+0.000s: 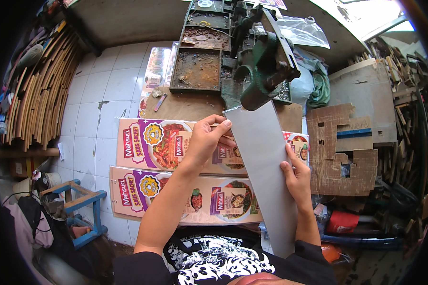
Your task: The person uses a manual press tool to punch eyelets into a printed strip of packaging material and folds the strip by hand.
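A long, flat grey panel (264,161) slants from near my body up to a green, cast-metal bench press (259,76). The panel's far end lies just beneath the press head; whether they touch, I cannot tell. Fingers of my left hand (205,140) are pinched at the panel's far left edge, close to its corner. My right hand (297,175) grips the right edge midway along, thumb on top and the other fingers partly hidden. Below the panel lie two glossy printed food sign boards, the farther board (142,145) and the nearer board (133,192), both partly covered.
Dirty metal trays (195,71) with small parts sit left of the press. A small lighter-like object (160,102) lies on brown board. Cut cardboard (342,156) is at right, stacked sheets (47,90) at far left. A blue-framed stool (85,209) stands lower left.
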`<state>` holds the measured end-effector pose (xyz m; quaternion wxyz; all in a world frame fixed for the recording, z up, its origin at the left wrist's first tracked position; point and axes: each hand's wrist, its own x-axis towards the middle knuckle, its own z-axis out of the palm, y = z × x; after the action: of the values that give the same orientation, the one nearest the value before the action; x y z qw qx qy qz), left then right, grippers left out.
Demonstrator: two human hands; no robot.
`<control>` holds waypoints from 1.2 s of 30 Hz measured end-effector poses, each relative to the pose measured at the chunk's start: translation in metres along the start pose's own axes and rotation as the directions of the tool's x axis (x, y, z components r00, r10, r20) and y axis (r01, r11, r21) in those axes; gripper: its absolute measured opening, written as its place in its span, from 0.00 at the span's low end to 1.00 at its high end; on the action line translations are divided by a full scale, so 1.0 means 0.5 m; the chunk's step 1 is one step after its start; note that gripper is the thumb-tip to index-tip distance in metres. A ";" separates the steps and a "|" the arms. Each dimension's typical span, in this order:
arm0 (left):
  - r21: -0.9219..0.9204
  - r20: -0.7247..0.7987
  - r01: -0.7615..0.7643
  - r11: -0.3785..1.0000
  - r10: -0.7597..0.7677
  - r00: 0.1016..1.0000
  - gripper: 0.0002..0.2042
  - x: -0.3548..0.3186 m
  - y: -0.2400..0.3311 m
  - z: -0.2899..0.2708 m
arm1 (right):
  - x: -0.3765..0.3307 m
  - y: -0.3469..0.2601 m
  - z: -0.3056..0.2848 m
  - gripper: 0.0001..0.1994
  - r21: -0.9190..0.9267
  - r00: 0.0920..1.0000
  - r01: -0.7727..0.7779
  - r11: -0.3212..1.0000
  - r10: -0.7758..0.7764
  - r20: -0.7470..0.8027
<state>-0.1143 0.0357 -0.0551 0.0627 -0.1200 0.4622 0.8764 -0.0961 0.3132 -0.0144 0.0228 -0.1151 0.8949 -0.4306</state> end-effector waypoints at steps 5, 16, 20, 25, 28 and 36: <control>0.017 -0.008 -0.003 1.000 0.003 1.000 0.09 -0.003 0.002 0.001 | 0.000 -0.006 -0.001 0.23 -0.005 1.000 -0.005 1.000 0.005 0.010; 0.005 -0.016 0.011 1.000 -0.011 1.000 0.09 -0.003 0.000 0.003 | -0.001 -0.001 0.001 0.23 0.001 1.000 -0.013 1.000 0.012 0.015; 0.003 -0.012 0.011 1.000 -0.011 1.000 0.09 -0.001 -0.001 0.001 | 0.001 -0.003 0.001 0.23 -0.028 1.000 0.012 1.000 -0.012 0.008; -0.005 -0.021 0.034 0.999 -0.034 0.999 0.09 -0.002 0.003 0.003 | 0.001 0.006 0.004 0.24 -0.029 1.000 0.002 1.000 -0.002 0.008; 0.005 -0.026 0.036 0.999 -0.036 0.999 0.09 -0.001 0.004 0.004 | 0.002 0.005 0.005 0.24 -0.029 1.000 -0.004 1.000 0.004 0.014; -0.022 -0.030 0.057 0.998 -0.058 0.998 0.09 0.000 -0.001 0.002 | -0.001 0.000 0.003 0.23 -0.086 0.997 -0.069 0.994 0.072 0.027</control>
<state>-0.1142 0.0368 -0.0550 0.0795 -0.1471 0.4504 0.8770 -0.0953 0.3124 -0.0154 0.0465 -0.0907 0.9154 -0.3895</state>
